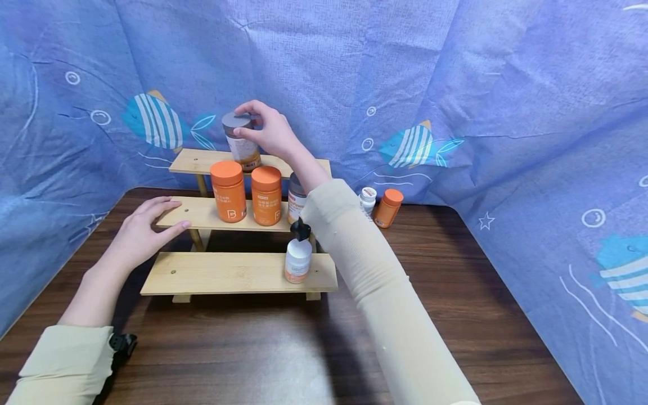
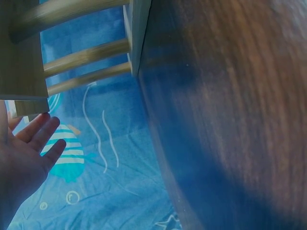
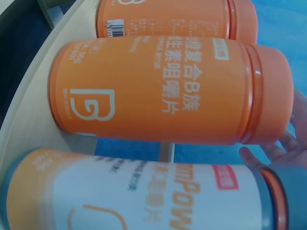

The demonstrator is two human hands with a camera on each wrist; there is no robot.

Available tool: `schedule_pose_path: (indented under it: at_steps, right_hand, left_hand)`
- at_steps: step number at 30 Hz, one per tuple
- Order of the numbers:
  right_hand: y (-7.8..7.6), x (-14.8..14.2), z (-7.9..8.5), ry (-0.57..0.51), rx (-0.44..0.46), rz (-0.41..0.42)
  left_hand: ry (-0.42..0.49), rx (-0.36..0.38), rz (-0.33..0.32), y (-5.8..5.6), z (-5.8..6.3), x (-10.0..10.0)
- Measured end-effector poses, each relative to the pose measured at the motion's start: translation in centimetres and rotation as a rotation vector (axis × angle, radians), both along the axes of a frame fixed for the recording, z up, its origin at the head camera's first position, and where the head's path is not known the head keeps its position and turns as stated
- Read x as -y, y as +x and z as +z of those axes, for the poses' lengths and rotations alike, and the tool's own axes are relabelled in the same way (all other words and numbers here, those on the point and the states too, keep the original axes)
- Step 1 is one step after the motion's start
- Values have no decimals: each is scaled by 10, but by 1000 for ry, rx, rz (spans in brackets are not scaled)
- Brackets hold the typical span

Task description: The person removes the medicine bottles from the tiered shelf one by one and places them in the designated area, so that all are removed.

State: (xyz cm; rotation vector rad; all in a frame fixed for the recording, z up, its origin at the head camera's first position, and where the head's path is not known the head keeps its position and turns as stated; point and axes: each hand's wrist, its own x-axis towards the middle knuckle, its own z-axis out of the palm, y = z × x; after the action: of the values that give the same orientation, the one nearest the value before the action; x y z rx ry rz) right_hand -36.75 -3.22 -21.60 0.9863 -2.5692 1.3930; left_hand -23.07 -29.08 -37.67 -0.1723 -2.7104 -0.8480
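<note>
My right hand [image 1: 270, 132] is up at the top shelf. Its thumb and fingers hold the grey lid of a supplement bottle [image 1: 244, 149] with a white and orange label. That bottle leans slightly at the shelf's surface. My left hand [image 1: 144, 230] is at the left end of the middle board of the wooden shelf rack [image 1: 228, 275], fingers spread and fingertips right at the board's edge. Two orange supplement bottles [image 1: 228, 194] and a grey-lidded one [image 1: 296, 199] stand on that middle board. In the right wrist view, a nearer orange bottle [image 3: 144, 91] covers much of the scene.
A small white bottle [image 1: 298, 261] stands on the bottom board's right side. Behind my right forearm, a white-capped bottle [image 1: 368, 198] and an orange bottle [image 1: 388, 208] stand on the dark wooden table [image 1: 430, 292]. A blue fish-print cloth [image 1: 329, 67] hangs close behind the rack.
</note>
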Motion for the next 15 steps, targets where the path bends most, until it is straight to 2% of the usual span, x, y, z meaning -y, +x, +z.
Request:
schedule_pose_path:
  at_steps: [5, 15]
  right_hand:
    - [2, -6, 5, -55, 29, 14]
    - [7, -21, 16, -64, -15, -16]
  left_hand:
    - [8, 12, 4, 2, 0, 0]
    - [5, 23, 3, 2, 3, -1]
